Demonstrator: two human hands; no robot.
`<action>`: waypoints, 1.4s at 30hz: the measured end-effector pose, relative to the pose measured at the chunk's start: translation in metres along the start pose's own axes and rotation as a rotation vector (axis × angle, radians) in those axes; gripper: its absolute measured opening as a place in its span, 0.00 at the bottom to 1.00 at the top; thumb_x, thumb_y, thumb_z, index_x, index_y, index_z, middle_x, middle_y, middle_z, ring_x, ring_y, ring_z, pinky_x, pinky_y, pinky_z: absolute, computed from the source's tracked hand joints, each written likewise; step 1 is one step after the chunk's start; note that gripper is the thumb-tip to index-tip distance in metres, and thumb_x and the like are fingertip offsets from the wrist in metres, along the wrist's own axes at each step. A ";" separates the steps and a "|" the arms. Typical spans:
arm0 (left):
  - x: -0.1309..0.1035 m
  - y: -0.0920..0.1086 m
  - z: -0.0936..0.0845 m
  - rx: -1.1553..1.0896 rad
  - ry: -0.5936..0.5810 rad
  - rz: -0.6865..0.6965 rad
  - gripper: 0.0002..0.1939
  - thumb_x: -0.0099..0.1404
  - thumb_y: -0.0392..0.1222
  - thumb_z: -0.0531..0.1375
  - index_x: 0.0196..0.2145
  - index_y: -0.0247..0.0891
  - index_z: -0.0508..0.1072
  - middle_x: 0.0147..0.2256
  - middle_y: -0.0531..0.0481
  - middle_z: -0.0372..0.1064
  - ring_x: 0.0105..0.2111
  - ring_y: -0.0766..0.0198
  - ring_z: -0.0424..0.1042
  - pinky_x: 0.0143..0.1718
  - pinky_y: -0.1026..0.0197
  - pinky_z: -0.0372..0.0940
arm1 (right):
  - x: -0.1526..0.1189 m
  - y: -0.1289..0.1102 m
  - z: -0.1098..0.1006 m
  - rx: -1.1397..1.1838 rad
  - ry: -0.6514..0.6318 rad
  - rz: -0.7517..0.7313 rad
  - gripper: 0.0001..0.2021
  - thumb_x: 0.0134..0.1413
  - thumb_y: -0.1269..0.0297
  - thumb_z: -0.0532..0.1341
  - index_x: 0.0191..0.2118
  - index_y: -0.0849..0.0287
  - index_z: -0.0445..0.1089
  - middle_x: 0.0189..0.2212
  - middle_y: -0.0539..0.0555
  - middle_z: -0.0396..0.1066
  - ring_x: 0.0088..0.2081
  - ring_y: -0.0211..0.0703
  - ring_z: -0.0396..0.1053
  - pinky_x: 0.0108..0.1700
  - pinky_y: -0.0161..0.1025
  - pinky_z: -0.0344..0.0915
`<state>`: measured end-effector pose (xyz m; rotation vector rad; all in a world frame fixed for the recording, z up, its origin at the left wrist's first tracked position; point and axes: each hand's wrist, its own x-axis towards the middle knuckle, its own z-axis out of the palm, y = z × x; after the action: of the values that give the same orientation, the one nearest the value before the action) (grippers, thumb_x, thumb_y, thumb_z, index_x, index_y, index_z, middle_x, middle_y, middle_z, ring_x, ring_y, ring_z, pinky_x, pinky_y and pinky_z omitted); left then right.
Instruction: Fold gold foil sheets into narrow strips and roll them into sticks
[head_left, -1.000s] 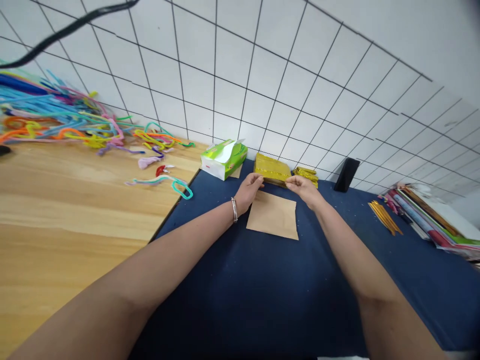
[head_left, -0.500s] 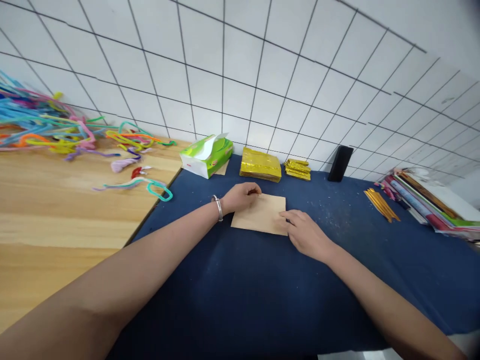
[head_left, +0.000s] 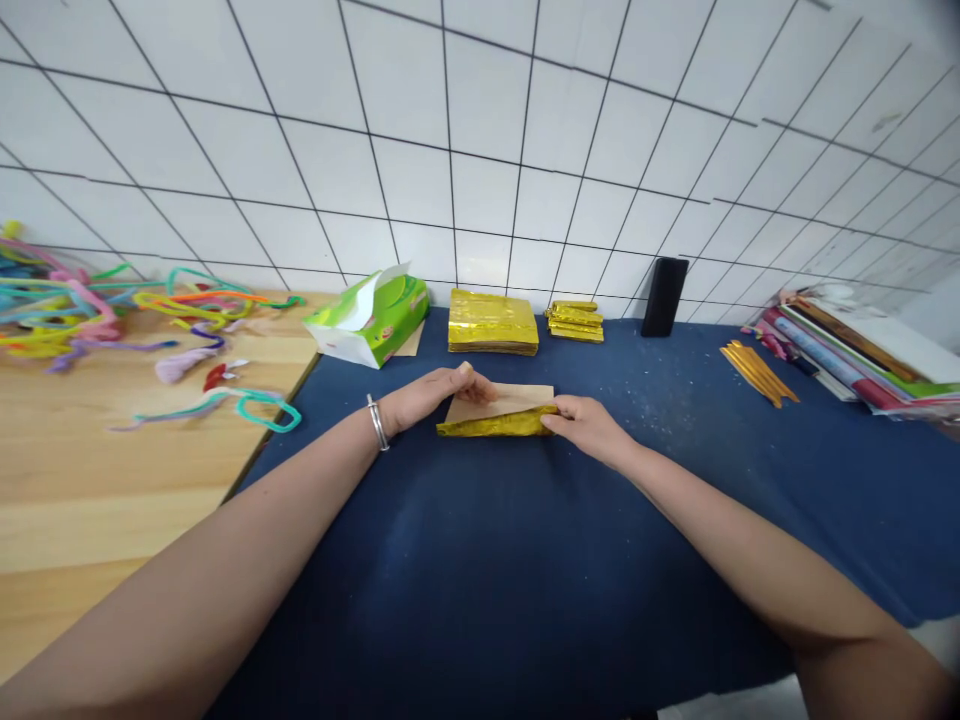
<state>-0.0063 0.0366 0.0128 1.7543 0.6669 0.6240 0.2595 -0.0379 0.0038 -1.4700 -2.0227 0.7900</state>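
Fingers (head_left: pixel 557 419) of the right hand (head_left: pixel 596 432) pinch the right end of a brown sheet (head_left: pixel 517 398), its near edge folded up gold, near the blue counter's (head_left: pixel 465 580) back edge. Left hand (head_left: pixel 429 396) fingers curl over its left side, though whether they grip I can't tell. Behind sits a gold stack (head_left: pixel 493 322).

**Bright Above, Dark Below, Stretched Toward the Edges**

Lit diffusely, apparently from above: brightest on the white tiled wall (head_left: pixel 484 110), falling to near-black low on the blue cloth (head_left: pixel 487 600). Glinting in patches on the gold stack (head_left: pixel 492 318), mirrored faintly yellow in the wall behind; duller on the creased gold fold (head_left: pixel 495 423). Smeared among the coloured strands (head_left: pixel 96 312) at far left. Pulled long in the forearms (head_left: pixel 255 555); darkened at the top right corner.
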 end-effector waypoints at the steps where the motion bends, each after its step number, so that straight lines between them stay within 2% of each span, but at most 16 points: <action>1: -0.001 0.000 -0.002 -0.023 0.010 -0.008 0.32 0.62 0.64 0.42 0.37 0.38 0.75 0.36 0.43 0.73 0.38 0.57 0.71 0.42 0.55 0.63 | 0.006 0.002 0.000 -0.006 0.000 0.024 0.06 0.52 0.63 0.55 0.30 0.54 0.69 0.25 0.47 0.69 0.29 0.40 0.67 0.30 0.35 0.59; 4: -0.003 0.001 -0.008 -0.025 0.003 0.007 0.34 0.59 0.67 0.45 0.42 0.36 0.74 0.41 0.41 0.71 0.43 0.54 0.69 0.43 0.54 0.62 | 0.019 0.005 0.001 -0.020 -0.007 0.081 0.05 0.52 0.63 0.55 0.30 0.55 0.67 0.22 0.47 0.68 0.24 0.38 0.66 0.27 0.34 0.57; 7: -0.004 0.002 -0.013 0.062 -0.104 -0.021 0.28 0.55 0.60 0.57 0.46 0.38 0.71 0.45 0.46 0.70 0.44 0.55 0.67 0.45 0.57 0.61 | 0.020 0.004 0.002 -0.074 0.022 0.109 0.07 0.53 0.61 0.54 0.29 0.56 0.65 0.20 0.47 0.66 0.23 0.37 0.65 0.26 0.33 0.56; 9: -0.003 0.003 -0.013 0.103 -0.171 -0.091 0.25 0.53 0.54 0.61 0.46 0.38 0.71 0.41 0.48 0.71 0.41 0.57 0.68 0.42 0.59 0.62 | 0.016 0.002 0.003 -0.115 0.102 0.102 0.08 0.54 0.60 0.53 0.29 0.56 0.64 0.21 0.47 0.66 0.25 0.37 0.65 0.27 0.33 0.55; 12: -0.001 0.005 -0.012 0.179 -0.199 -0.147 0.19 0.54 0.50 0.60 0.41 0.38 0.73 0.35 0.51 0.72 0.35 0.61 0.68 0.36 0.63 0.62 | 0.007 -0.004 0.007 -0.146 0.226 0.050 0.07 0.55 0.61 0.51 0.32 0.56 0.63 0.25 0.47 0.66 0.29 0.37 0.65 0.30 0.32 0.55; 15: 0.000 0.008 -0.014 0.407 -0.153 -0.171 0.15 0.55 0.51 0.59 0.34 0.37 0.74 0.28 0.53 0.70 0.27 0.65 0.66 0.28 0.66 0.57 | 0.004 -0.008 0.012 -0.204 0.246 0.035 0.07 0.56 0.61 0.51 0.31 0.56 0.62 0.25 0.47 0.65 0.29 0.37 0.64 0.30 0.32 0.54; 18: 0.000 0.009 -0.017 0.656 -0.042 -0.219 0.16 0.54 0.54 0.58 0.28 0.37 0.73 0.22 0.54 0.67 0.23 0.66 0.62 0.23 0.66 0.52 | 0.005 -0.010 0.017 -0.299 0.210 0.049 0.05 0.54 0.62 0.52 0.32 0.56 0.62 0.24 0.48 0.64 0.27 0.37 0.63 0.28 0.33 0.52; 22: 0.001 0.003 -0.016 0.877 0.068 -0.262 0.15 0.52 0.54 0.59 0.25 0.38 0.71 0.21 0.53 0.65 0.21 0.65 0.62 0.24 0.64 0.50 | 0.006 -0.011 0.021 -0.438 0.181 0.036 0.04 0.52 0.63 0.55 0.33 0.56 0.63 0.24 0.49 0.65 0.27 0.39 0.62 0.28 0.34 0.50; 25: 0.002 -0.002 -0.014 1.007 0.122 -0.153 0.14 0.53 0.53 0.59 0.26 0.38 0.72 0.24 0.50 0.66 0.27 0.61 0.65 0.30 0.62 0.55 | 0.007 -0.010 0.020 -0.477 0.191 -0.003 0.04 0.53 0.63 0.55 0.32 0.56 0.64 0.26 0.50 0.66 0.30 0.40 0.63 0.30 0.36 0.52; 28: 0.004 -0.007 -0.014 1.009 0.114 0.032 0.12 0.55 0.50 0.59 0.29 0.37 0.73 0.33 0.46 0.68 0.38 0.56 0.66 0.42 0.59 0.57 | 0.009 -0.006 0.018 -0.470 0.226 -0.121 0.04 0.53 0.64 0.56 0.31 0.56 0.66 0.33 0.52 0.69 0.38 0.44 0.63 0.40 0.39 0.56; 31: 0.005 -0.012 -0.016 0.941 0.101 0.080 0.11 0.55 0.48 0.59 0.30 0.37 0.73 0.36 0.46 0.68 0.42 0.55 0.65 0.46 0.57 0.57 | 0.012 -0.001 0.016 -0.449 0.259 -0.153 0.04 0.51 0.63 0.58 0.33 0.56 0.68 0.42 0.53 0.69 0.46 0.48 0.61 0.48 0.44 0.54; 33: 0.006 -0.015 -0.018 0.884 0.104 0.064 0.11 0.54 0.47 0.60 0.30 0.37 0.73 0.36 0.46 0.67 0.42 0.56 0.64 0.44 0.58 0.58 | 0.014 0.001 0.016 -0.428 0.260 -0.129 0.05 0.49 0.62 0.59 0.34 0.55 0.68 0.45 0.53 0.68 0.48 0.49 0.59 0.48 0.45 0.54; 36: 0.006 -0.020 -0.020 0.817 0.114 0.037 0.11 0.53 0.48 0.61 0.29 0.37 0.72 0.36 0.47 0.66 0.41 0.57 0.64 0.40 0.60 0.60 | 0.013 0.002 0.016 -0.380 0.236 -0.115 0.05 0.49 0.62 0.60 0.33 0.55 0.68 0.45 0.51 0.68 0.46 0.48 0.60 0.46 0.45 0.54; 39: 0.005 -0.024 -0.023 0.719 0.137 -0.013 0.13 0.52 0.49 0.62 0.32 0.37 0.72 0.35 0.49 0.66 0.34 0.61 0.65 0.35 0.62 0.60 | 0.012 0.001 0.014 -0.341 0.222 -0.107 0.03 0.48 0.64 0.60 0.30 0.56 0.66 0.40 0.51 0.69 0.42 0.45 0.62 0.44 0.43 0.55; 42: 0.004 -0.027 -0.023 0.606 0.185 -0.048 0.14 0.52 0.49 0.62 0.33 0.37 0.72 0.33 0.51 0.66 0.29 0.65 0.64 0.30 0.64 0.59 | 0.011 0.001 0.014 -0.322 0.245 -0.109 0.03 0.47 0.65 0.60 0.29 0.56 0.65 0.39 0.52 0.69 0.43 0.46 0.62 0.45 0.44 0.55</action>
<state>-0.0230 0.0615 -0.0071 2.2426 1.1077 0.5919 0.2472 -0.0289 -0.0059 -1.5244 -2.0841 0.2311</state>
